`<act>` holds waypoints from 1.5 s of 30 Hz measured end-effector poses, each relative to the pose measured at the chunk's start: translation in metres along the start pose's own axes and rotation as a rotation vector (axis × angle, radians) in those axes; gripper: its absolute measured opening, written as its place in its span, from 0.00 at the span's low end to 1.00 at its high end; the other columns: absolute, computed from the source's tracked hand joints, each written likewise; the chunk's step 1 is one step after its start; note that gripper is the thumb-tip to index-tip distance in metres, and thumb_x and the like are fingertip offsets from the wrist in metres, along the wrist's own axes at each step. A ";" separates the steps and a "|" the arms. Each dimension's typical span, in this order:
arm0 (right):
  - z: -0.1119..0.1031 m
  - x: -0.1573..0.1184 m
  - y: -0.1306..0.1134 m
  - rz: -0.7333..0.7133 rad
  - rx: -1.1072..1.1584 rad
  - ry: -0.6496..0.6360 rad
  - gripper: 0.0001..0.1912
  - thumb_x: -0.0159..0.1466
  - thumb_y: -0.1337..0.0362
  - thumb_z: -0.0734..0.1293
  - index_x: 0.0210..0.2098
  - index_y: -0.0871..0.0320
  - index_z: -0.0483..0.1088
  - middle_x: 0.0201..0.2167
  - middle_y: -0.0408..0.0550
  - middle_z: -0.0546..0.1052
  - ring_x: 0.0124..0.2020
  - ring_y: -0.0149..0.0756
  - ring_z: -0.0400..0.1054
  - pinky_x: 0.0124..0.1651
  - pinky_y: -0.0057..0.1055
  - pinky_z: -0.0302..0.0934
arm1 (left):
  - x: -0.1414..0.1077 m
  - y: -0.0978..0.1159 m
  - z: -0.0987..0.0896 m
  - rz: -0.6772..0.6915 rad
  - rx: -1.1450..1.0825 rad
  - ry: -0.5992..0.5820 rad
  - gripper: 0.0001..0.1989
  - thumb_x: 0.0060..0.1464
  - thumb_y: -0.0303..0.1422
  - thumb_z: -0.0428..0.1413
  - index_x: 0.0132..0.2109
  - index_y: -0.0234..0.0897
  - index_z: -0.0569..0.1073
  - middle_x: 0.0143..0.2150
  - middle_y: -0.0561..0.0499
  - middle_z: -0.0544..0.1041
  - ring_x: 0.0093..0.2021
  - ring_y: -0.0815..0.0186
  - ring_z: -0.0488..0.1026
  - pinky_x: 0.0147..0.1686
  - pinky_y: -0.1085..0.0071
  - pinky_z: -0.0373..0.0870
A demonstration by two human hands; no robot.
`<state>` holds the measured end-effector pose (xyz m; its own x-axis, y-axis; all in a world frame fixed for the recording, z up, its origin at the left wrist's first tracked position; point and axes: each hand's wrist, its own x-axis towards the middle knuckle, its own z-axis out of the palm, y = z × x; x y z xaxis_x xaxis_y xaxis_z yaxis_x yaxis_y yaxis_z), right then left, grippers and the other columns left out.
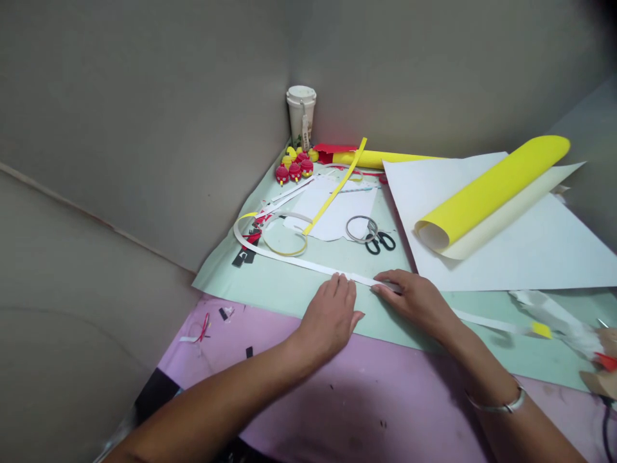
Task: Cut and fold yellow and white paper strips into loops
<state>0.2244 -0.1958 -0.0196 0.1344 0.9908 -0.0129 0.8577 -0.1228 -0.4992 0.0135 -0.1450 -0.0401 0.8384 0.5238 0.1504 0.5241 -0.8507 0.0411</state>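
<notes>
A long white paper strip [303, 263] runs across the green sheet [270, 283], its left end curling upward and showing a yellow underside. My left hand [332, 312] rests palm down with the fingertips on this strip and the thumb apart from it. Just to the right, my right hand [409, 296] pinches the strip between thumb and fingers. There the strip seems to overlap another piece, though the fingers partly hide it. A white strip [496, 323] with a yellow end emerges beyond my right forearm; whether it is the same one, I cannot tell.
Black scissors [380, 242] and a grey ring [361, 229] lie behind my hands. A yellow strip [337, 186] crosses white paper. Red and yellow balls [295, 168] sit by a white cup [301, 116]. At right, a yellow roll [491, 193] tops a white sheet [482, 276]. Walls enclose the back.
</notes>
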 end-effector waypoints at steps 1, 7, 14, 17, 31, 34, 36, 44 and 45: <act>0.000 0.001 -0.001 0.001 -0.028 0.001 0.13 0.64 0.55 0.63 0.43 0.52 0.76 0.41 0.46 0.80 0.41 0.43 0.74 0.44 0.38 0.65 | 0.000 0.000 0.000 -0.003 0.001 0.002 0.28 0.66 0.41 0.46 0.63 0.21 0.61 0.63 0.30 0.65 0.64 0.47 0.60 0.59 0.57 0.57; 0.000 0.001 0.003 -0.050 -0.097 0.021 0.14 0.65 0.55 0.63 0.44 0.52 0.76 0.39 0.48 0.80 0.39 0.44 0.73 0.41 0.38 0.64 | 0.001 0.000 0.000 0.005 0.009 -0.014 0.29 0.66 0.41 0.44 0.64 0.20 0.60 0.63 0.31 0.65 0.64 0.46 0.61 0.59 0.58 0.58; 0.009 0.001 -0.004 -0.283 -0.154 0.225 0.13 0.66 0.60 0.63 0.45 0.59 0.75 0.38 0.56 0.74 0.40 0.45 0.68 0.43 0.41 0.63 | 0.002 0.000 0.001 0.001 0.015 -0.021 0.29 0.66 0.42 0.44 0.64 0.20 0.61 0.64 0.32 0.65 0.64 0.47 0.60 0.59 0.57 0.57; 0.019 0.001 -0.013 -0.396 -0.118 0.228 0.13 0.67 0.65 0.62 0.47 0.59 0.75 0.40 0.56 0.73 0.41 0.43 0.66 0.43 0.39 0.63 | 0.002 0.000 0.000 0.004 0.018 -0.016 0.29 0.67 0.41 0.44 0.64 0.20 0.61 0.63 0.32 0.65 0.64 0.46 0.60 0.59 0.57 0.57; 0.031 0.001 -0.014 -0.455 -0.126 0.249 0.13 0.67 0.68 0.62 0.49 0.58 0.74 0.39 0.54 0.74 0.38 0.41 0.65 0.42 0.38 0.64 | 0.001 0.001 0.001 0.010 0.023 -0.025 0.30 0.66 0.41 0.44 0.63 0.17 0.62 0.64 0.29 0.63 0.65 0.45 0.60 0.60 0.57 0.58; 0.033 0.001 -0.013 -0.452 -0.132 0.268 0.13 0.67 0.68 0.63 0.49 0.58 0.74 0.39 0.54 0.74 0.39 0.41 0.65 0.42 0.38 0.64 | 0.001 0.001 0.001 0.013 0.025 -0.017 0.30 0.66 0.41 0.45 0.63 0.17 0.63 0.63 0.29 0.64 0.64 0.45 0.60 0.59 0.57 0.59; 0.034 0.001 -0.013 -0.456 -0.131 0.281 0.13 0.67 0.69 0.63 0.48 0.59 0.74 0.39 0.55 0.74 0.39 0.41 0.65 0.42 0.38 0.64 | 0.001 0.000 0.000 0.017 0.027 -0.009 0.29 0.66 0.41 0.45 0.62 0.18 0.63 0.63 0.29 0.64 0.64 0.45 0.61 0.59 0.57 0.59; 0.037 0.002 -0.010 -0.456 -0.123 0.289 0.13 0.66 0.69 0.63 0.48 0.58 0.74 0.39 0.54 0.74 0.38 0.41 0.65 0.42 0.38 0.63 | 0.000 0.000 0.000 0.025 0.047 -0.002 0.29 0.66 0.41 0.45 0.62 0.18 0.63 0.63 0.29 0.65 0.64 0.46 0.61 0.59 0.57 0.59; 0.037 0.002 -0.010 -0.452 -0.122 0.290 0.13 0.66 0.69 0.63 0.48 0.58 0.74 0.39 0.54 0.74 0.38 0.41 0.65 0.42 0.38 0.63 | 0.000 0.000 0.000 0.025 0.048 -0.003 0.29 0.66 0.41 0.45 0.62 0.18 0.63 0.63 0.29 0.65 0.64 0.46 0.61 0.59 0.57 0.59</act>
<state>0.1981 -0.1906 -0.0466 -0.1443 0.8925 0.4273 0.9108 0.2886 -0.2952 0.0141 -0.1451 -0.0396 0.8520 0.5024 0.1475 0.5093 -0.8605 -0.0103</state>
